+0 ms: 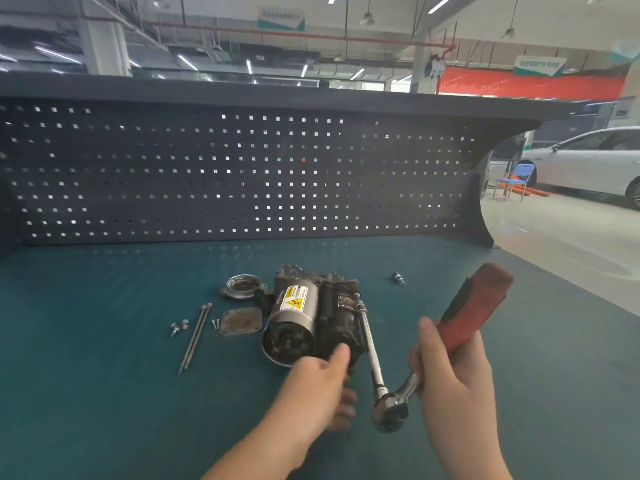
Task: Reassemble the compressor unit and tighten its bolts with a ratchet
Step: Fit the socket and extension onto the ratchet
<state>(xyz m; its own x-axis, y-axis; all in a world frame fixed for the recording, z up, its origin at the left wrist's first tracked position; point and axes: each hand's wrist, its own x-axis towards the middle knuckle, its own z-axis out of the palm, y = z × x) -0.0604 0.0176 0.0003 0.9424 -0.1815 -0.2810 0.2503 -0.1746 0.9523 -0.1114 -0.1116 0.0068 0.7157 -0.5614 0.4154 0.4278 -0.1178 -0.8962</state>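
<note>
The compressor unit (pixel 304 313), a silver cylinder with a yellow warning label joined to a dark housing, lies on the teal bench. My left hand (pixel 318 386) holds its near end, thumb on the dark housing. My right hand (pixel 446 372) grips the red handle of the ratchet (pixel 474 306). The ratchet head (pixel 389 410) carries a long extension bar (pixel 369 344) that reaches up to a bolt on the housing's right side. A round metal cover (pixel 242 286), a square plate (pixel 240 321), two long bolts (pixel 195 336) and small screws (pixel 179 328) lie to the left.
A small fitting (pixel 399 278) sits alone behind the unit on the right. A dark pegboard (pixel 242 174) walls the back of the bench. The bench's right edge runs diagonally near my right hand; beyond it are a floor, a blue chair and a white car.
</note>
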